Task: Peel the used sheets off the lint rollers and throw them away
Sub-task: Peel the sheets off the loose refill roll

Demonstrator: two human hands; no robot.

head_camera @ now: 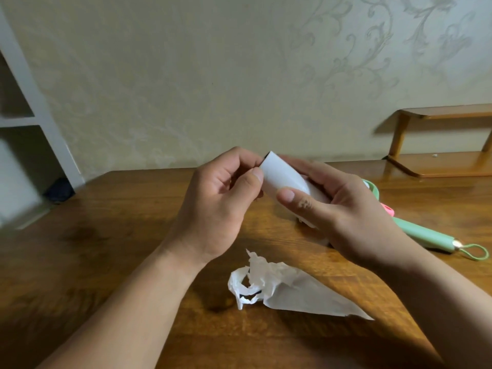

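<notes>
White roll (283, 179) gripped in my right hand (343, 209), left hand (218, 206) pinching its end; peeled sheet (287, 287) near table (106, 249) front edge

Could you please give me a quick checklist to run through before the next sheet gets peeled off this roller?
1. Right hand steadies the lint roller: ok.
2. Left hand fingertips pinch at the roll's end: ok.
3. Sheet edge lifted free: cannot tell.
4. Peeled sheet thrown away: not ok, it lies crumpled on the table.
5. Bin within reach: cannot tell, none in view.
</notes>
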